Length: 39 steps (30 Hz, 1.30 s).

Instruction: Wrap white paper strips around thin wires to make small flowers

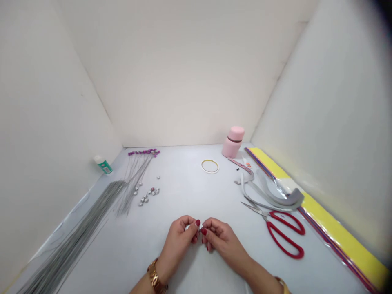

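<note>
My left hand (183,237) and my right hand (219,239) meet at the front middle of the table, thumbs and fingertips pinched close together. Something tiny and pale shows between the fingertips, too small to make out. To the left, small silvery star-like pieces (143,199) lie in loose groups, one with a red spot. Behind them, thin grey wires with purple tips (143,152) lie fanned out. A thick bundle of bare grey wires (82,232) runs along the left side.
Red-handled scissors (288,247) lie open right of my hands. Behind them are curled grey-white strips (269,196), a pink bottle (232,142) and a yellow-white ring (210,172). Yellow sheets (330,222) line the right edge. A green-white tube (104,165) stands at far left.
</note>
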Tool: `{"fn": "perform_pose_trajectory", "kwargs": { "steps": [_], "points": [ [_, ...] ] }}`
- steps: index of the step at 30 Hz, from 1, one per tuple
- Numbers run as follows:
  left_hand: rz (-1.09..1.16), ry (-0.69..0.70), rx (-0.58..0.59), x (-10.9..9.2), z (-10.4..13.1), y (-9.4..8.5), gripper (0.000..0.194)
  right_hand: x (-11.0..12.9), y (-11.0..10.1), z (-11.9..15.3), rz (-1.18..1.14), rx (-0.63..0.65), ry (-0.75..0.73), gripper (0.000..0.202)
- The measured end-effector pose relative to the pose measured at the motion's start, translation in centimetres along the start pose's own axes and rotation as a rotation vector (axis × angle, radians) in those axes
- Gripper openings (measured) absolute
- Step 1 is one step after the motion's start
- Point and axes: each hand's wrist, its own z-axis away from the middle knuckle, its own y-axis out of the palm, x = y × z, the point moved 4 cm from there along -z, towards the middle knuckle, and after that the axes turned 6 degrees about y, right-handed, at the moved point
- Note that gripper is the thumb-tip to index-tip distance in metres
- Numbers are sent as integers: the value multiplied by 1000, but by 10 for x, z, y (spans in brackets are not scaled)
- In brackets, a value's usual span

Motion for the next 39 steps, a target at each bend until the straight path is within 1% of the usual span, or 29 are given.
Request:
{"fn": "perform_pose_trajectory", "kwargs": {
  "steps": [7, 10, 13, 15, 18, 22, 27, 31, 36, 39],
  "points": [
    [26, 15, 36, 1, 0, 2, 29, -4, -2, -3, 2, -43, 8, 23],
    [24, 26, 30, 0, 1, 1, 28, -3, -3, -2, -6, -63, 21, 25],
    [31, 18, 28, -1, 1, 1, 25, -2, -1, -1, -14, -33, 18, 28],
    [45, 8, 37, -1, 1, 2, 26, -2, -1, -1, -19, -12, 10, 30],
    [52, -2, 39, 0, 1, 3, 28, -3, -1, -1, -21, -24, 7, 32],
    [35, 3, 45, 2, 1, 3, 27, -3, -1, -1, 8, -31, 0, 27],
    [-9, 27, 69, 5, 1, 4, 28, -1, -1, -1, 16, -71, -36, 20],
    [-80, 49, 73, 5, 2, 3, 29, -1, -2, -2, 10, -85, -36, 22],
    [-177, 101, 63, -3, 6, 3, 31, 1, -5, 0, 40, -154, -33, 22],
    [-208, 123, 71, -8, 8, 4, 31, 2, -5, 0, 3, -165, -16, 21]
  ]
}}
